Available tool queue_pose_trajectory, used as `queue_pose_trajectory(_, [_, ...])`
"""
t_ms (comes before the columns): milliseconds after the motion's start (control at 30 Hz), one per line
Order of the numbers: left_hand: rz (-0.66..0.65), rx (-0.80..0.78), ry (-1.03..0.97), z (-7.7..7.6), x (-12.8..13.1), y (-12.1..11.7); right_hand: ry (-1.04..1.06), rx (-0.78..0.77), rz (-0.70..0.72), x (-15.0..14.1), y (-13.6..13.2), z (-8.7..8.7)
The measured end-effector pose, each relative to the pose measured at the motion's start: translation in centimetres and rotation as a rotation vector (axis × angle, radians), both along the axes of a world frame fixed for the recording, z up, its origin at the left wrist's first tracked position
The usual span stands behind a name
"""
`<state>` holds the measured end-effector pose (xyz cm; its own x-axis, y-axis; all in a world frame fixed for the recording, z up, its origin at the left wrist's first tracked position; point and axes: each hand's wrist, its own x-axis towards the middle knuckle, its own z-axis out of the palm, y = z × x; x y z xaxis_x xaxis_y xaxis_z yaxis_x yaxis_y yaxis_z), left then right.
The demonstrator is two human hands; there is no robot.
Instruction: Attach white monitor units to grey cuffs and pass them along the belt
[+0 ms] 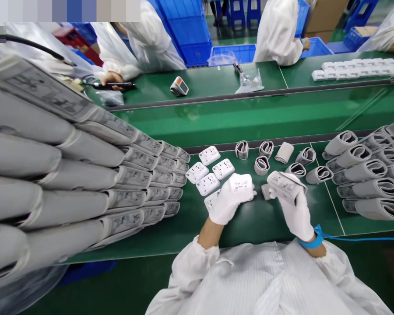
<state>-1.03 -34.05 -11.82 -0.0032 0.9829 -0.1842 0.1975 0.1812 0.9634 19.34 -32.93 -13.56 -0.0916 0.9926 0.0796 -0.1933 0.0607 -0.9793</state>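
My left hand [228, 202], in a white glove, is closed around a white plastic device [240, 183] just above the green table. My right hand [297, 212], also gloved and wearing a blue wrist strap [311, 241], grips a rolled grey cuff [286, 185] held close to the device. Several more white devices [210, 171] lie face up on the table left of my hands. Loose rolled grey cuffs [265, 158] are scattered just beyond them.
A tall stack of flat grey cuffs [85, 175] fills the left. A pile of rolled cuffs [367, 175] lies at the right. A green conveyor belt [249, 116] runs across behind. Other people in white coats [279, 30] work at the far table, near blue crates [190, 30].
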Motion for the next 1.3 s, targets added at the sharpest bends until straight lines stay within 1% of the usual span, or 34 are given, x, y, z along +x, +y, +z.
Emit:
queue_pose_trajectory(33, [0.008,0.002,-0.168,0.7,0.6,-0.6,-0.014,0.017,-0.008,-0.4,0.3,0.0])
queue_pose_trajectory(100, [0.031,-0.024,-0.535,2.2,1.7,-1.5,-0.041,0.036,0.039,-1.3,0.8,0.2])
queue_pose_trajectory(133, [0.058,-0.043,-0.675,2.9,2.3,-1.7,-0.067,0.04,0.066,-1.7,1.0,0.2])
queue_pose_trajectory(167, [0.092,-0.06,-0.754,3.5,2.8,-1.7,-0.104,0.044,0.076,-2.1,1.2,0.3])
queue_pose_trajectory(233, [0.162,-0.066,-0.755,4.2,3.6,-1.7,-0.172,0.049,0.048,-2.8,1.2,0.2])
queue_pose_trajectory(267, [0.194,-0.056,-0.739,4.3,4.0,-1.6,-0.193,0.051,0.018,-2.9,1.1,0.2])
queue_pose_trajectory(333, [0.217,-0.039,-0.731,3.9,4.4,-1.6,-0.219,0.086,-0.008,-2.8,0.8,0.0])
queue_pose_trajectory(400, [0.214,-0.051,-0.731,3.1,4.5,-1.8,-0.233,0.174,0.04,-2.3,0.6,0.1])
queue_pose_trajectory(467, [0.169,-0.071,-0.711,2.3,4.3,-2.1,-0.26,0.255,0.135,-1.4,0.5,0.3])
queue_pose_trajectory(533, [0.087,-0.083,-0.638,2.0,3.7,-2.4,-0.298,0.233,0.229,-0.4,0.6,0.7])
queue_pose_trajectory(633, [-0.035,-0.135,-0.446,2.5,3.0,-2.6,-0.354,0.109,0.357,1.4,1.1,1.3])
queue_pose_trajectory(700, [-0.083,-0.184,-0.35,3.2,2.5,-2.5,-0.343,0.068,0.405,2.5,1.5,1.6])
queue_pose_trajectory(733, [-0.101,-0.197,-0.335,3.4,2.3,-2.5,-0.325,0.063,0.409,2.9,1.7,1.7])
queue_pose_trajectory(833, [-0.138,-0.163,-0.395,3.7,1.7,-2.4,-0.244,0.085,0.34,3.2,1.9,1.7])
queue_pose_trajectory(933, [-0.153,-0.105,-0.588,3.3,1.5,-2.5,-0.117,0.087,0.284,2.4,1.8,1.4])
queue_pose_trajectory(1000, [-0.129,-0.116,-0.723,3.0,1.8,-2.5,-0.07,0.083,0.29,1.5,1.6,1.3])
queue_pose_trajectory(1033, [-0.106,-0.128,-0.77,2.9,2.0,-2.5,-0.079,0.093,0.29,1.2,1.5,1.3])
queue_pose_trajectory(1067, [-0.084,-0.138,-0.799,2.9,2.2,-2.4,-0.111,0.114,0.272,0.9,1.4,1.3])
queue_pose_trajectory(1133, [-0.069,-0.163,-0.827,2.9,2.5,-2.2,-0.221,0.197,0.191,0.6,1.3,1.4])
queue_pose_trajectory(1233, [-0.113,-0.219,-0.848,2.6,3.0,-1.7,-0.385,0.344,0.043,0.9,1.6,1.4])
queue_pose_trajectory(1300, [-0.142,-0.246,-0.841,2.4,3.3,-1.4,-0.483,0.417,0.008,1.3,2.0,1.2])
